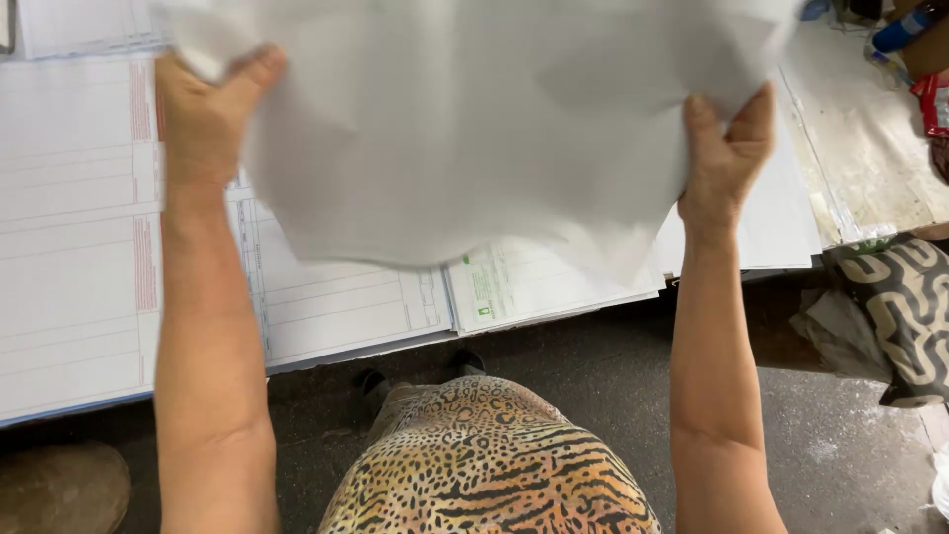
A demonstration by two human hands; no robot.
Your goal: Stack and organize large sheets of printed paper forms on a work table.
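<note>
Paper sheet (474,129) — top cut off — gripped by left hand (203,119) and right hand (727,158) fingers.

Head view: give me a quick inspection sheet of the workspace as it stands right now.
Surface: table mostly covered by printed sheets; bare worn patch at the right.
Job's things: large blank white sheet lifted over the table, curling downward in the middle.
Clutter: ruled forms in stacks at left; a form with green print under the sheet; blue bottle and red packet at far right.
Grippers: left hand and right hand each pinch an upper side of the sheet, fingers behind it, thumbs in front.
Cables: nothing seen.
Surroundings: dark floor; patterned bag at right; brown object at lower left.
</note>
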